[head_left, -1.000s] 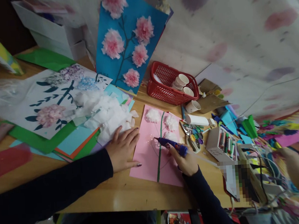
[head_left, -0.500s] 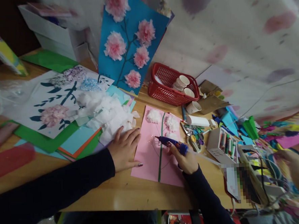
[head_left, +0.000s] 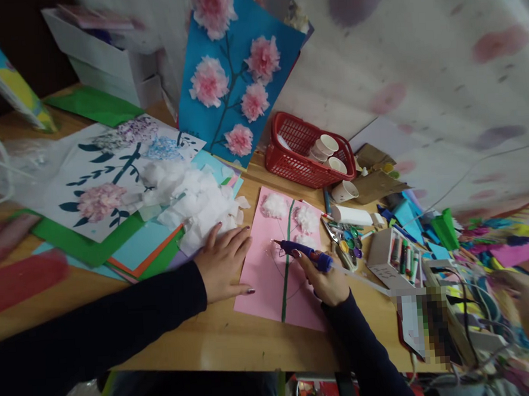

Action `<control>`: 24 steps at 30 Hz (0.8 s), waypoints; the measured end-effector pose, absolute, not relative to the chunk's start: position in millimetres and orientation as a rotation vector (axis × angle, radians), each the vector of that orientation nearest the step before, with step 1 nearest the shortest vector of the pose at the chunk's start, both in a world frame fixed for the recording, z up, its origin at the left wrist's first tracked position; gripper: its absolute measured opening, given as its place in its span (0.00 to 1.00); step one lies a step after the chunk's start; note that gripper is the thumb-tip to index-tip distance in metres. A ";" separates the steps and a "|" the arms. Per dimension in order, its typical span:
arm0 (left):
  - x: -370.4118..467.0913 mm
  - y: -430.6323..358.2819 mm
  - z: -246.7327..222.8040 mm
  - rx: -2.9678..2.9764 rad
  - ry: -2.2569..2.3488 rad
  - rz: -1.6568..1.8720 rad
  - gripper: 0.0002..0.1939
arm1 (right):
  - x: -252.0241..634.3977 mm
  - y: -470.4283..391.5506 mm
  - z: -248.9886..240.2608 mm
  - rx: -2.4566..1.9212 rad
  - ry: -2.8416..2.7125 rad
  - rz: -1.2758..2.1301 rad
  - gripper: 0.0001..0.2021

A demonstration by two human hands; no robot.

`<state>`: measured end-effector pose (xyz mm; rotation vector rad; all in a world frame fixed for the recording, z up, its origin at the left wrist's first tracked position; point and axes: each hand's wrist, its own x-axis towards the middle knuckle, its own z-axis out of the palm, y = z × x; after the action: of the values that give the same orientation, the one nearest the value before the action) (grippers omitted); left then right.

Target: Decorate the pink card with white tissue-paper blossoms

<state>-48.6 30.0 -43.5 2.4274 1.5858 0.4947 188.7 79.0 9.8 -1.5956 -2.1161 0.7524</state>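
Note:
My right hand (head_left: 326, 281) is wrapped round a blue glue gun (head_left: 306, 255), its tip low over the pink sheet (head_left: 258, 282), left of the green stem line (head_left: 286, 274). Clear strands show by the tip. White fluffy tissue flowers (head_left: 274, 206) sit on the sheet's upper part, on both sides of the stem. My left hand (head_left: 223, 263) lies flat with fingers spread, holding nothing, at the sheet's left edge. Just above it is a heap of torn white tissue (head_left: 197, 196).
Behind stand a blue flower picture (head_left: 234, 80) and a red basket (head_left: 309, 150) with paper cups. Paints (head_left: 350, 240) and a marker box (head_left: 396, 255) are on the right. Other people's hands show at the far left (head_left: 11, 237) and far right (head_left: 526, 307).
The whole view has shifted slightly to the right in the frame. My hands and the glue gun keep nearly the same place over the pink sheet.

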 end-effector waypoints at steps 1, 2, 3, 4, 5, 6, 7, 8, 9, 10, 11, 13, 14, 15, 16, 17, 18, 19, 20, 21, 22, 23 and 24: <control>-48.6 30.0 -43.2 2.427 1.584 0.492 0.42 | 187.5 79.0 11.1 -1.614 -2.114 0.738 0.21; -48.6 30.0 -42.8 2.426 1.584 0.487 0.42 | 186.3 79.2 12.2 -1.633 -2.107 0.729 0.22; -48.6 30.1 -42.5 2.425 1.586 0.481 0.42 | 185.3 79.4 13.0 -1.649 -2.097 0.728 0.22; -48.6 30.1 -42.2 2.423 1.590 0.474 0.42 | 184.6 79.5 13.3 -1.662 -2.082 0.735 0.22; -48.5 30.1 -42.1 2.422 1.594 0.469 0.42 | 184.3 79.7 13.1 -1.671 -2.064 0.745 0.21; -48.5 30.1 -42.1 2.422 1.596 0.466 0.42 | 184.3 79.7 12.4 -1.676 -2.044 0.748 0.21; -48.5 30.1 -42.3 2.424 1.597 0.466 0.42 | 184.5 79.6 11.3 -1.679 -2.030 0.738 0.21; -48.5 30.1 -42.6 2.429 1.595 0.469 0.42 | 184.7 79.5 10.2 -1.681 -2.028 0.712 0.21; -48.5 30.1 -43.2 2.435 1.592 0.473 0.42 | 184.9 79.3 9.1 -1.684 -2.037 0.679 0.21; -48.6 30.1 -43.8 2.441 1.589 0.478 0.42 | 184.8 79.0 8.4 -1.687 -2.048 0.640 0.22; -48.7 30.2 -44.6 2.446 1.585 0.483 0.42 | 184.4 78.8 8.1 -1.689 -2.062 0.605 0.22; -48.8 30.3 -46.0 2.451 1.584 0.493 0.43 | 182.7 78.4 9.3 -1.693 -2.096 0.569 0.22; -48.8 30.4 -46.7 2.452 1.586 0.497 0.43 | 181.5 78.2 10.5 -1.694 -2.111 0.568 0.22; -48.8 30.4 -47.1 2.452 1.588 0.501 0.43 | 180.2 77.9 12.0 -1.692 -2.124 0.580 0.22; -48.8 30.5 -47.4 2.453 1.590 0.504 0.43 | 179.1 77.7 13.5 -1.691 -2.135 0.599 0.22; -48.7 30.5 -47.5 2.453 1.591 0.505 0.43 | 178.2 77.6 14.8 -1.693 -2.140 0.624 0.22; -48.7 30.5 -47.3 2.453 1.592 0.505 0.43 | 177.6 77.5 15.7 -1.692 -2.140 0.650 0.21; -48.6 30.5 -46.9 2.452 1.593 0.504 0.43 | 177.3 77.5 16.2 -1.684 -2.143 0.676 0.21; -48.5 30.5 -46.3 2.448 1.593 0.502 0.43 | 177.3 77.7 16.3 -1.672 -2.147 0.696 0.21; -48.5 30.4 -45.7 2.444 1.592 0.500 0.43 | 177.4 77.9 16.0 -1.657 -2.153 0.711 0.21; -48.4 30.4 -45.0 2.439 1.591 0.499 0.43 | 177.6 78.3 15.5 -1.643 -2.159 0.716 0.21; -48.3 30.3 -44.4 2.435 1.590 0.499 0.43 | 177.6 78.6 14.9 -1.637 -2.165 0.710 0.21; -48.3 30.3 -44.0 2.433 1.589 0.499 0.43 | 177.5 78.9 14.3 -1.642 -2.168 0.692 0.21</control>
<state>-48.3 30.3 -44.0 2.4328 1.5891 0.4986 177.5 78.9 14.3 -1.6418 -2.1676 0.6918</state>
